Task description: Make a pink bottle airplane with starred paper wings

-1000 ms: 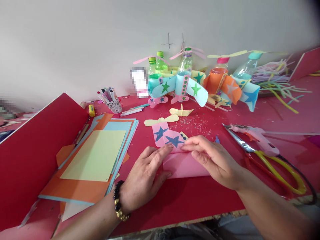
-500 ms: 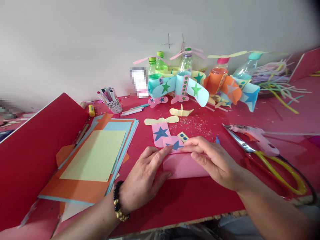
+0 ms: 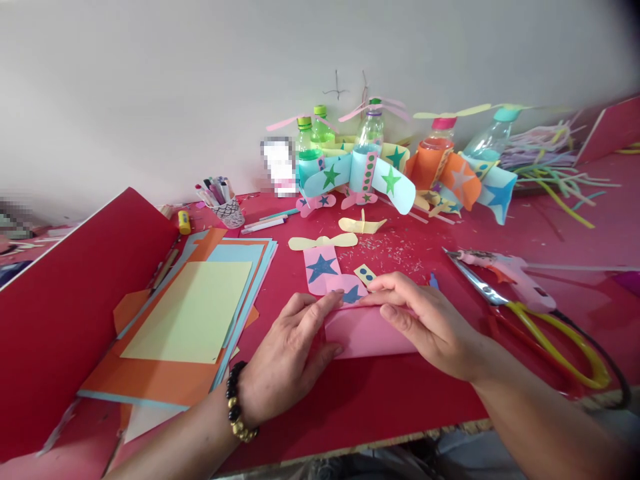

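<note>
A sheet of pink paper [image 3: 367, 333], curved or folded over, lies between my hands on the red table. My left hand [image 3: 293, 350] grips its left end, fingertips on the far edge and thumb low on the near side. At the right end, my right hand [image 3: 430, 327] has its fingers on the far edge and its thumb over the paper. Just beyond are pink paper pieces with blue stars [image 3: 321, 268], partly overlapping. A pale yellow paper propeller [image 3: 323, 242] touches the farther one. Near my right fingertips sits a small yellow strip with blue dots [image 3: 365, 274].
Coloured paper sheets [image 3: 190, 310] are stacked at left beside a slanted red board [image 3: 90, 313]. Scissors [image 3: 535, 327] and a pink glue gun [image 3: 530, 283] lie at right. Bottle planes [image 3: 365, 177] stand along the wall, near a cup of markers [image 3: 229, 213]. Paper scraps litter the middle.
</note>
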A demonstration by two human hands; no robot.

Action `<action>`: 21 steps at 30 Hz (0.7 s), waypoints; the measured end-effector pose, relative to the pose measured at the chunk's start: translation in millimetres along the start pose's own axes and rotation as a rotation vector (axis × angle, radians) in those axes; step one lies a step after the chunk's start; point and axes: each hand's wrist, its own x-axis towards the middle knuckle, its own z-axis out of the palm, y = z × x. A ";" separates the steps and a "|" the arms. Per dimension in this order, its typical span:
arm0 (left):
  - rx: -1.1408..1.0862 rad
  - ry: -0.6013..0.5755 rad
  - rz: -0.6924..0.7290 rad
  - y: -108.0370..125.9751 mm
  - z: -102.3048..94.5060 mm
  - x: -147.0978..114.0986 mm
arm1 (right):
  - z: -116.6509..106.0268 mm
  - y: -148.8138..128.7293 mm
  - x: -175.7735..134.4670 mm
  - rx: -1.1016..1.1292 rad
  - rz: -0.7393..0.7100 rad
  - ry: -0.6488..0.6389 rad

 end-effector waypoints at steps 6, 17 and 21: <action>0.019 -0.003 -0.029 -1.9 -2.1 -1.5 | 0.5 1.3 -4.3 0.140 0.022 0.237; 0.060 -0.013 -0.038 -5.0 -8.3 -1.7 | -38.8 11.3 -23.7 -0.235 0.037 0.453; 0.124 0.079 -0.147 -16.3 -22.6 7.9 | -33.7 8.0 -21.0 -0.320 -0.045 0.300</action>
